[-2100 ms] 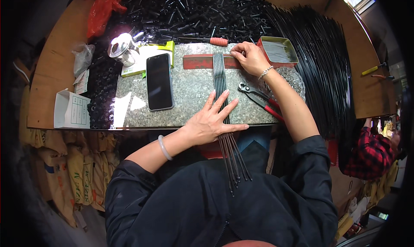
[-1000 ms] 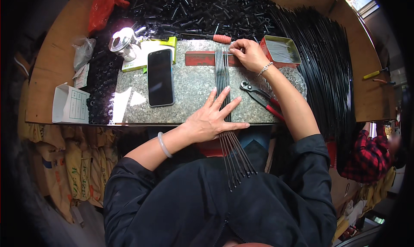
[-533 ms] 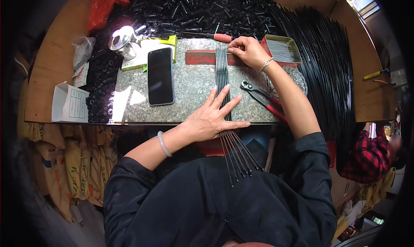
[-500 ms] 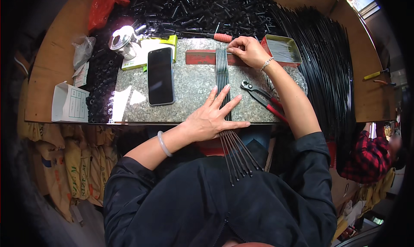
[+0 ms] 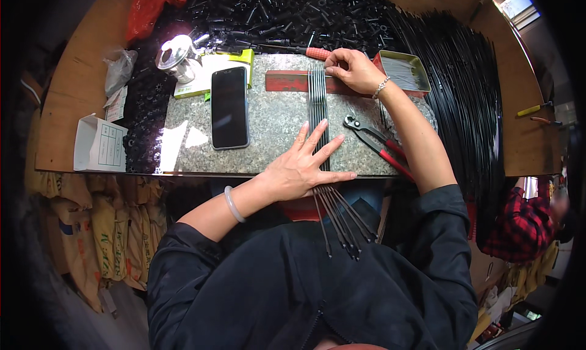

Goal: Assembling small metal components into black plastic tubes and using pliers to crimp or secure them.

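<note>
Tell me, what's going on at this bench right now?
A person sits at a stone slab with a row of thin black rods laid side by side across it. The left hand lies flat on the rods near the front edge, while the right hand touches their far ends by a red bar. Red-handled pliers and a phone lie nearby.

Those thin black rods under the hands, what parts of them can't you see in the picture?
- Rods, head view: the middle stretch is hidden under the left hand, which lies flat on them.
- Far rod tips: covered by the fingers of the right hand, so how they line up cannot be told.
- Exact rod count: too thin and close together on the stone slab.
- Small black parts behind: too small to name.
</note>
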Action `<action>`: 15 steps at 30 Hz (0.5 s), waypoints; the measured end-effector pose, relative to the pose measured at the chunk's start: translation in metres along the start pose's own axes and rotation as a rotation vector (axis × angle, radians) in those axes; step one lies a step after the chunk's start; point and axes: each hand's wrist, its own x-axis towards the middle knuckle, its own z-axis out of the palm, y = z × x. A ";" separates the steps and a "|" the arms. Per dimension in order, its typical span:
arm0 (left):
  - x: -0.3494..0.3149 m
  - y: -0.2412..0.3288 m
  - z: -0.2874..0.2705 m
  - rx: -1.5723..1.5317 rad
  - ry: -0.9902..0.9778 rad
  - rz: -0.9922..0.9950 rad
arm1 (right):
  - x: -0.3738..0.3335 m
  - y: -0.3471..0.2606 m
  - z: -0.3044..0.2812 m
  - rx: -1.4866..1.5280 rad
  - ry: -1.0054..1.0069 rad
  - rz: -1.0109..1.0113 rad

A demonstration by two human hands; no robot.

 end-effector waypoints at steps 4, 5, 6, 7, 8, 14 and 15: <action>0.000 -0.001 0.003 -0.046 0.011 0.003 | 0.001 0.000 0.010 0.000 0.071 -0.079; 0.000 0.000 0.003 -0.046 0.012 0.005 | 0.002 -0.002 0.013 0.000 0.071 -0.079; 0.000 0.000 0.003 -0.046 0.011 0.005 | 0.002 -0.004 0.017 -0.020 0.107 -0.126; 0.000 0.000 0.002 -0.042 0.005 0.004 | 0.003 -0.006 0.020 -0.041 0.142 -0.172; 0.000 0.000 0.002 -0.039 -0.001 0.003 | 0.005 -0.005 0.023 -0.017 0.147 -0.182; -0.002 0.000 0.000 -0.067 0.024 -0.001 | -0.031 0.003 -0.074 -0.379 0.357 0.097; -0.001 0.000 0.001 -0.071 0.027 0.003 | -0.042 0.010 -0.091 -0.414 0.257 0.238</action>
